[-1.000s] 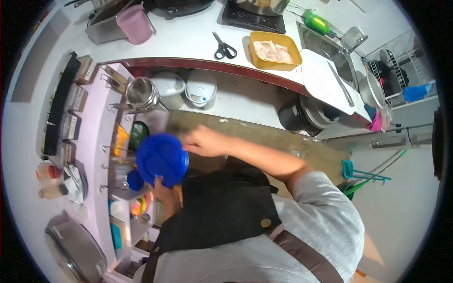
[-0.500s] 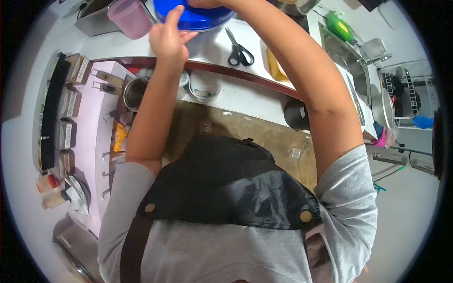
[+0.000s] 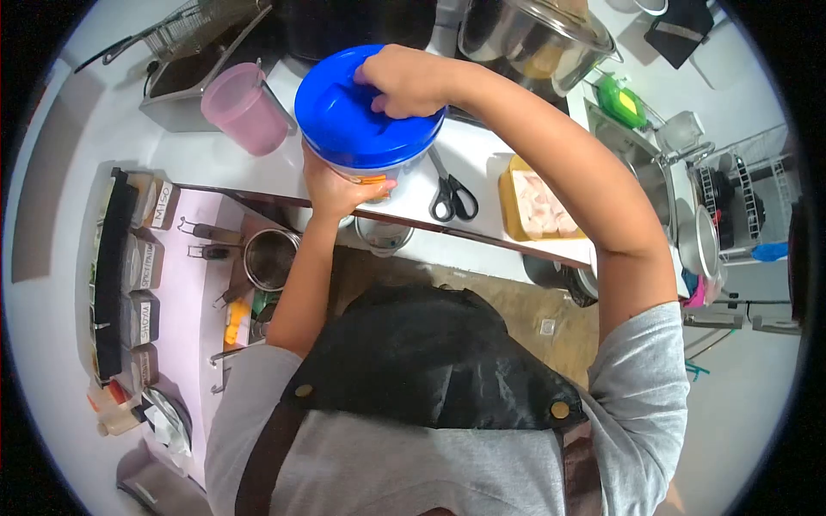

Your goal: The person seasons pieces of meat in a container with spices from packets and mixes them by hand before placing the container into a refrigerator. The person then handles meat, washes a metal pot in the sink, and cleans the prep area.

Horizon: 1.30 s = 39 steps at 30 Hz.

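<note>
A clear plastic tub (image 3: 411, 176) with a blue lid (image 3: 344, 112) stands near the counter's front edge. My left hand (image 3: 337, 185) is wrapped round the tub's lower front side, with its thumb by an orange marking. On top, my right hand (image 3: 406, 82) has its fingers curled onto the lid's recessed middle. The lid sits on the tub's rim; whether it is fully seated I cannot tell. Black-handled scissors (image 3: 453, 199) lie just right of the tub, their blades partly hidden. A pink plastic jug (image 3: 245, 110) is to the left.
Under my right forearm a yellow container (image 3: 514, 202) holds pale raw meat (image 3: 540, 206). A steel pot (image 3: 516, 39) stands behind, and a fryer (image 3: 185, 103) at the back left. The sink (image 3: 650, 176) is on the right. Labelled containers (image 3: 142, 262) line the left wall.
The view has tipped up, bringing more of the counter into sight. My left hand has gone from beside the lid's edge to lower on the tub. My right hand stays on the lid.
</note>
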Each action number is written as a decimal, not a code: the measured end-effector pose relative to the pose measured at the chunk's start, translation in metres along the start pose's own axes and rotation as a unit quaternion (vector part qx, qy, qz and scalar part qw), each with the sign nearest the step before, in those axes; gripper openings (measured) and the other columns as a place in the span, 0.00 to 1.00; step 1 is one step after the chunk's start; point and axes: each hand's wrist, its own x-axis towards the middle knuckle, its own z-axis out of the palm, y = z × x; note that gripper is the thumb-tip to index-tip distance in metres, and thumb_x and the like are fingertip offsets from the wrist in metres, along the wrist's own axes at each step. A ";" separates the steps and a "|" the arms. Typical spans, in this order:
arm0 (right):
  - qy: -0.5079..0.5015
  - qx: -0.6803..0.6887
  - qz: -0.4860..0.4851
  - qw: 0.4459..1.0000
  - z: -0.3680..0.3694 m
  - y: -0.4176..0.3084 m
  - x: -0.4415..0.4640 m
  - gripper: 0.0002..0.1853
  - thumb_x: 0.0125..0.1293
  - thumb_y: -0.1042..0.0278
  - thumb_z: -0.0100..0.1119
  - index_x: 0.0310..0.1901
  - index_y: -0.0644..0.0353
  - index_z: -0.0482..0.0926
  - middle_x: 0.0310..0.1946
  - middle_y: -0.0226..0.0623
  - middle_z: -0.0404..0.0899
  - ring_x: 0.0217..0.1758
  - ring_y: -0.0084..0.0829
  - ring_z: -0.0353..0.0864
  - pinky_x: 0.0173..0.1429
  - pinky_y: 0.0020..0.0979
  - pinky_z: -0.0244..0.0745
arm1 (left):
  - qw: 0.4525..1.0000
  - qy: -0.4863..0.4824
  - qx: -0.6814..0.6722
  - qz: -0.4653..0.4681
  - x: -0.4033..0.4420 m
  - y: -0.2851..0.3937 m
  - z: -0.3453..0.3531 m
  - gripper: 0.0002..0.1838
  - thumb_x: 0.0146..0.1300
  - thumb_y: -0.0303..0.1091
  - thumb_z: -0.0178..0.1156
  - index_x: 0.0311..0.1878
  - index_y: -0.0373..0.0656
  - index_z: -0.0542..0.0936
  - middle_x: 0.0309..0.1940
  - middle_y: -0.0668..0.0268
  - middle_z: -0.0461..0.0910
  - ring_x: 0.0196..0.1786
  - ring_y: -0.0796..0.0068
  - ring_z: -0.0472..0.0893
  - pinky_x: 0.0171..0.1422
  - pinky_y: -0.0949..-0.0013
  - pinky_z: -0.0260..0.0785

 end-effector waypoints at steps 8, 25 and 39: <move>0.030 0.120 -0.215 0.969 0.011 0.020 0.031 0.16 0.47 0.84 0.49 0.42 0.66 0.72 0.35 0.48 0.75 0.40 0.46 0.74 0.45 0.37 0.69 | 0.991 0.013 -0.117 -0.058 0.018 0.009 -0.021 0.58 0.20 0.39 0.80 0.60 0.39 0.58 0.51 0.58 0.71 0.52 0.66 0.74 0.57 0.63 0.67; 0.033 0.121 -0.219 0.968 0.018 0.002 0.048 0.08 0.49 0.68 0.52 0.28 0.63 0.74 0.25 0.45 0.74 0.30 0.45 0.73 0.34 0.36 0.66 | 0.994 0.105 -0.013 -0.008 0.023 0.036 -0.015 0.57 0.21 0.43 0.80 0.59 0.38 0.60 0.51 0.55 0.70 0.52 0.63 0.73 0.57 0.62 0.66; 0.138 0.102 -0.302 0.938 0.031 -0.012 0.058 0.36 0.52 0.37 0.58 0.05 0.61 0.59 0.05 0.40 0.58 0.10 0.41 0.58 0.18 0.37 0.51 | 0.974 0.013 -0.223 -0.019 0.032 -0.016 -0.041 0.56 0.18 0.42 0.80 0.58 0.40 0.63 0.50 0.60 0.73 0.52 0.66 0.74 0.58 0.62 0.67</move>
